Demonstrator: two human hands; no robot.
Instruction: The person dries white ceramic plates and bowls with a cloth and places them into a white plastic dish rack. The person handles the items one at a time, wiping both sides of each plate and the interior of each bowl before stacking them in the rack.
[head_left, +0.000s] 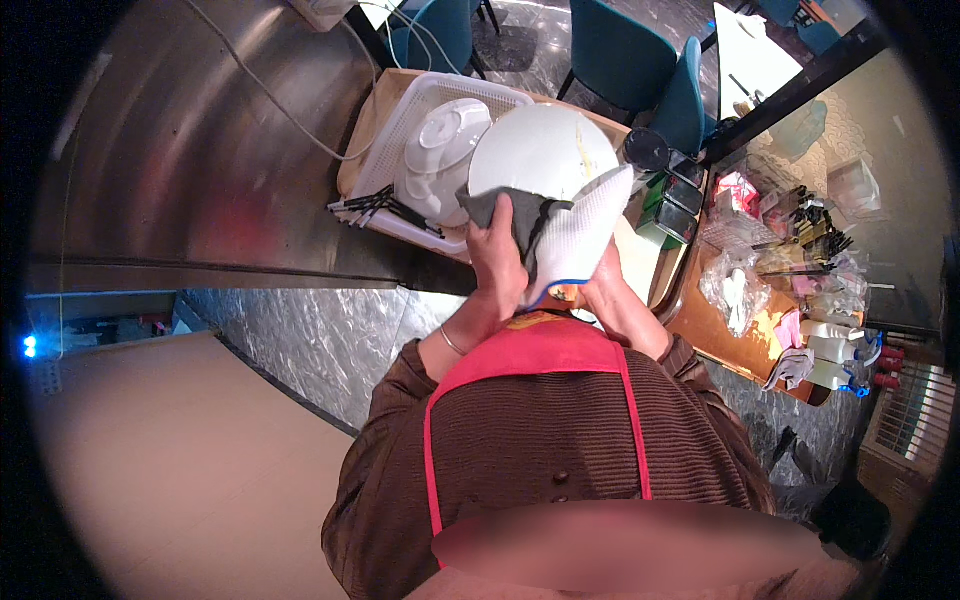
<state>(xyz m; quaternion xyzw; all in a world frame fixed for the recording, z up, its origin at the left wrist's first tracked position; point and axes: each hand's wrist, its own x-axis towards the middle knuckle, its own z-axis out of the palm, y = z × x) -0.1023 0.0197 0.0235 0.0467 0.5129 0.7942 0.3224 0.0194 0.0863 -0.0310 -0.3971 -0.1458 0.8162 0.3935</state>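
Observation:
A large round white plate (536, 154) with a yellowish streak is in front of me, beside a white plastic basket (510, 94). My left hand (496, 251) grips a dark grey cloth (517, 214) against the plate's near edge, thumb on top. A white waffle-textured cloth (581, 229) with a blue edge hangs over the near right part of the plate. My right hand (611, 289) is behind this white cloth; its fingers are mostly hidden, so its hold cannot be made out. White lidded or stacked crockery (448, 142) and several black sticks (386, 206) lie in the basket.
Dark-lidded containers (667, 214) stand right of the plate. Further right, a brown table (739, 356) holds plastic bags (735, 292), spray bottles (832, 350) and cloths. A metal panel (187, 172) with a hanging cable (277, 109) is at the left. Teal chairs (622, 52) stand beyond.

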